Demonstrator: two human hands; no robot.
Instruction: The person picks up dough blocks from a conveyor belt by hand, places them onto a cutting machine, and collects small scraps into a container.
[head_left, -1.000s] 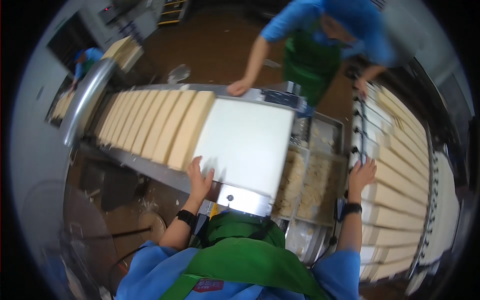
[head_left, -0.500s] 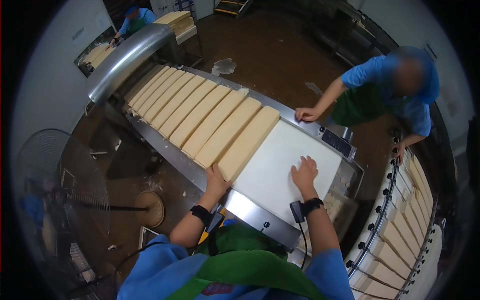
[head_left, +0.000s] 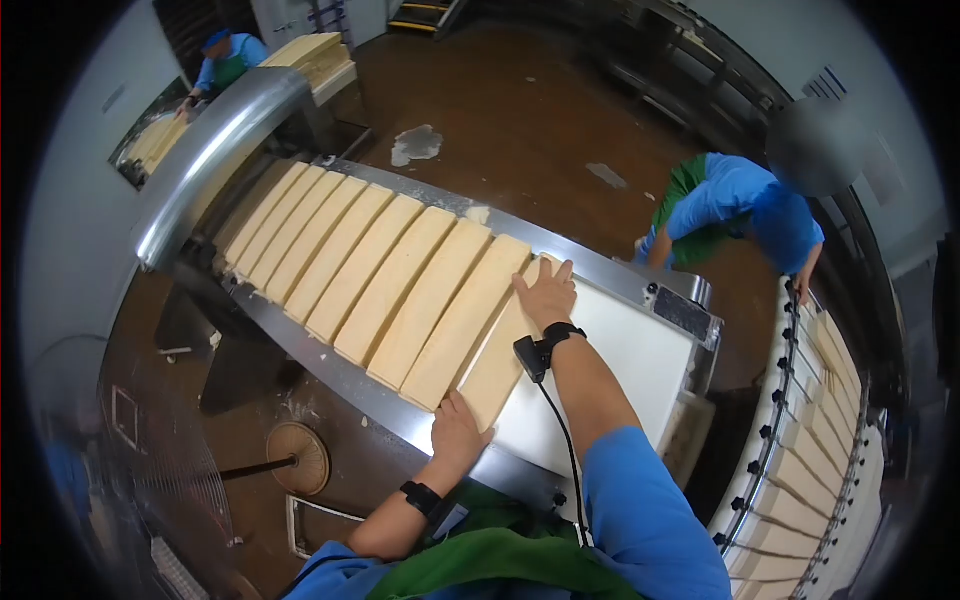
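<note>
While the right hand (head_left: 545, 293) is lying open and flat, fingers spread, on the far end of the last slab (head_left: 503, 352), the left hand (head_left: 458, 432) is cupping the same slab's near end at the near edge of the conveyor belt (head_left: 625, 350); whether it is gripping or only pressing cannot be told. This slab is stretching between the two hands, its long axis running across the belt from near edge to far edge and slanting a little. The left hand is sitting close to the body, and the right arm is reaching out over the bare white belt. A black wrist device (head_left: 540, 345) is trailing a cable down the right forearm. The slab is showing as a long, straight-sided bar, pale yellow and matte. It is touching its neighbour in the row of slabs (head_left: 380, 270) on one long side and bordering smooth white belt on the other. A brushed steel frame (head_left: 330, 372) is edging the conveyor. Beyond the far corner a co-worker (head_left: 740, 205) in blue is bending over a wet brown floor (head_left: 520, 110). A roller rack (head_left: 800, 470) is carrying more slabs.
</note>
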